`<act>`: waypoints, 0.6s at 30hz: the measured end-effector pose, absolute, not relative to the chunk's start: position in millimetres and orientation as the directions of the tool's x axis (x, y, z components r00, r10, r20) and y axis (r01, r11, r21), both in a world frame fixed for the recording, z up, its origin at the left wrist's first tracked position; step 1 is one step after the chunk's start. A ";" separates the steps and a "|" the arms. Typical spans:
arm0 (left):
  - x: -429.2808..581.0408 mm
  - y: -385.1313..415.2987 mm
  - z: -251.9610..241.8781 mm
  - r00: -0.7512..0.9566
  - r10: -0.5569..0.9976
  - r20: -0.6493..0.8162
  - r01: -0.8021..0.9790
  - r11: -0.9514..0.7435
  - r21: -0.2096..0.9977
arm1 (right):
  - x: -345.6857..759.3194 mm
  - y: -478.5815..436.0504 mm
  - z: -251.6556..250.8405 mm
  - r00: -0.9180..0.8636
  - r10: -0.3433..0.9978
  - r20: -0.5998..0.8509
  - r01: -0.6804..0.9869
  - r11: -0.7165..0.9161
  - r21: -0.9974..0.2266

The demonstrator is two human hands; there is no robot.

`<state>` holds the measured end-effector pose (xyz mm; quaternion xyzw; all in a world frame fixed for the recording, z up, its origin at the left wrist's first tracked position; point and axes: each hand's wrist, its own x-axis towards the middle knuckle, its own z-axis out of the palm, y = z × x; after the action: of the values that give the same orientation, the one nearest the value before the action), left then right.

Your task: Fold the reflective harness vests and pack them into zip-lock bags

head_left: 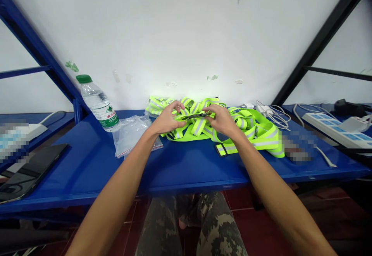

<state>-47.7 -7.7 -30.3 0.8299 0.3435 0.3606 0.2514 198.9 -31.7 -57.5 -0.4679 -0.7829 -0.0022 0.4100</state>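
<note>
Just above a heap of neon-yellow reflective straps [198, 126] with grey stripes, a black plastic buckle [197, 115] spans the gap between my hands. My left hand [169, 118] curls its thumb and fingers around the buckle's left end. The right end is gripped by my right hand [220, 119], thumb below and fingers above. Part of the strap joined to the buckle is hidden by my fingers. Another black buckle [221, 149] lies on the table by my right wrist, on a loose strap end.
A water bottle [99, 102] with a green cap stands left, beside clear plastic bags [132, 132]. White chargers and cables [270, 112] lie at the back right. A dark tablet-like device [31, 170] is far left, a power strip [337, 128] far right. Behind the blue table [186, 170] rises a wall.
</note>
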 end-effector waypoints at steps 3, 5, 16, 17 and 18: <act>-58.2 -6.9 -19.1 0.516 0.773 0.369 0.498 -0.621 0.605 | 215.0 -32.8 -47.3 -0.132 0.771 0.622 0.789 0.462 -0.405; -64.3 -5.9 -10.8 0.512 0.783 0.355 0.566 -0.618 0.546 | 224.9 -34.6 -37.1 -0.015 0.804 0.594 0.768 0.390 -0.508; -84.5 -1.8 36.4 0.055 0.994 0.099 0.251 -0.109 0.962 | 263.9 -59.6 33.3 0.272 0.945 0.184 0.161 0.144 -0.976; -86.1 -1.7 40.8 0.045 0.997 0.058 0.200 -0.066 0.978 | 268.0 -60.1 38.3 0.298 0.935 0.191 0.156 0.150 -0.976; -88.0 -1.7 44.9 0.047 0.999 0.017 0.168 -0.025 0.985 | 272.0 -60.1 42.5 0.327 0.924 0.195 0.138 0.158 -0.978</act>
<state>-88.0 -1.7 44.9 0.5570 0.5238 0.4496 0.4618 272.0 -60.1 42.5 -0.5581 -0.4760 0.3312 0.5935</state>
